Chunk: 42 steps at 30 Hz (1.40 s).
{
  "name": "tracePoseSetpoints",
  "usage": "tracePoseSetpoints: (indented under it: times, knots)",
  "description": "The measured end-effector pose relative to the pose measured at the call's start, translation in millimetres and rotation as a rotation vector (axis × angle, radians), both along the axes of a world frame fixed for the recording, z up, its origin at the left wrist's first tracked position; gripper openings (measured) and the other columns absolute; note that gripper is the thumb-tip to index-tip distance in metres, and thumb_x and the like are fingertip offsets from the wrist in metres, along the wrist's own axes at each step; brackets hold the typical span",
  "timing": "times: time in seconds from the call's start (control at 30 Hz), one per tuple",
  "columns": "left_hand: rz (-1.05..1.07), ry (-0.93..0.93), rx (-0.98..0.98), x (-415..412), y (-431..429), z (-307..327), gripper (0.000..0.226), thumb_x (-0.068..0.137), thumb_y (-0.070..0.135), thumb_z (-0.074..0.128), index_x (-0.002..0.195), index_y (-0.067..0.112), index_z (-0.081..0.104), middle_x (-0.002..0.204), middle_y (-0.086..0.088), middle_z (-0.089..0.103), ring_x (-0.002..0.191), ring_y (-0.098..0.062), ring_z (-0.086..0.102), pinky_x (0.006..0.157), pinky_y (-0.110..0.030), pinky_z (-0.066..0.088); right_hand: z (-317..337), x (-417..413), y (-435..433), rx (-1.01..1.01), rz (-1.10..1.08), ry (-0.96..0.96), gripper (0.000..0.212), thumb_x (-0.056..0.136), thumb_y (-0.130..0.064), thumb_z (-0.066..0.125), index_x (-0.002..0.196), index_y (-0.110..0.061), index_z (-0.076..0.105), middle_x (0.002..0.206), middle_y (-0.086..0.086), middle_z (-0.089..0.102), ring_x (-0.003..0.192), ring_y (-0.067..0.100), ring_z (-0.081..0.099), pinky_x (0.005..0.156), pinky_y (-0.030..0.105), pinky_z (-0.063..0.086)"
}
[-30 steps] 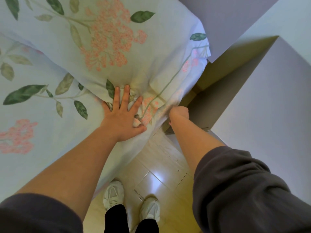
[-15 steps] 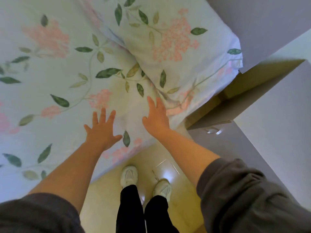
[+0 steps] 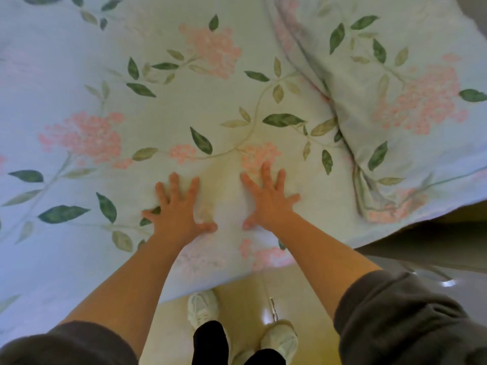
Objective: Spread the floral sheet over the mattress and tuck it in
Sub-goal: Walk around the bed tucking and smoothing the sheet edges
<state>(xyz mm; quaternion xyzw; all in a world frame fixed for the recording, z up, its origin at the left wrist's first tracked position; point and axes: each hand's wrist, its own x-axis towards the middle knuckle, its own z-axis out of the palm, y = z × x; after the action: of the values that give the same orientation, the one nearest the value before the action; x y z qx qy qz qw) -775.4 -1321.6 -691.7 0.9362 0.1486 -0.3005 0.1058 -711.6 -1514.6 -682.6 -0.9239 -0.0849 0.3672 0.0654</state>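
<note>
The floral sheet — pale blue with pink flower clusters and green leaves on trailing stems — lies spread across the top of the bed and fills most of the view, its near edge draping over the side toward the floor. At the right, a pillow in the same print rests on the sheet, with bunched folds running along its left side. Both hands press flat on the sheet near the bed's edge, palms down, fingers splayed wide and holding nothing: the left hand and the right hand sit side by side with a strip of cloth between the thumbs. Dark sleeves are pushed up the forearms. Below — on the glossy floor — stand two white shoes under black trouser legs.
</note>
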Motion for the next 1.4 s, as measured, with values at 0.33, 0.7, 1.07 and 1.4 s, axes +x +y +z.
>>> tracePoseSetpoints:
  times: [0.33, 0.7, 1.07, 1.4]
  knots:
    - [-0.012, 0.007, -0.003, 1.0, 1.5, -5.3, 0.119, 0.065, 0.075, 0.063, 0.142, 0.046, -0.023, 0.149, 0.0, -0.041, 0.14, -0.037, -0.028, 0.098, -0.078, 0.018, 1.0, 2.5, 3.6, -0.048, 0.0, 0.027, 0.122, 0.064, -0.044, 0.083, 0.143, -0.056, -0.01, 0.151, -0.006, -0.039, 0.14, 0.038, -0.03, 0.097, 0.081, 0.011]
    - [-0.082, 0.043, 0.033, -11.7, -3.3, -2.1, 0.123, 0.062, 0.077, 0.064, 0.141, 0.045, -0.025, 0.147, -0.003, -0.042, 0.14, -0.038, -0.027, 0.101, -0.076, 0.018, 1.9, -4.7, -5.9, -0.052, 0.088, 0.041, 0.118, 0.067, -0.047, 0.081, 0.143, -0.055, -0.009, 0.151, -0.006, -0.039, 0.14, 0.037, -0.031, 0.102, 0.078, 0.009]
    - [-0.353, 0.016, -0.208, -52.4, 5.0, 34.9, 0.038, 0.088, 0.044, 0.059, 0.125, 0.034, 0.057, 0.146, 0.005, 0.043, 0.131, -0.02, 0.039, 0.101, -0.038, 0.042, 40.8, -39.3, -46.5, 0.126, 0.295, 0.194, 0.042, 0.084, -0.027, 0.069, 0.124, -0.029, 0.061, 0.159, -0.004, 0.019, 0.147, 0.023, 0.014, 0.116, 0.041, 0.02]
    - [-0.251, -0.226, 0.015, -25.1, 63.5, 37.7, 0.075, 0.083, 0.048, 0.063, 0.145, 0.029, 0.025, 0.152, -0.004, 0.025, 0.139, -0.027, 0.025, 0.105, -0.045, 0.037, 20.7, 2.1, -10.3, 0.231, -0.011, -0.261, 0.076, 0.083, -0.038, 0.07, 0.146, -0.031, 0.03, 0.157, 0.001, 0.02, 0.143, 0.026, 0.02, 0.111, 0.049, 0.03]
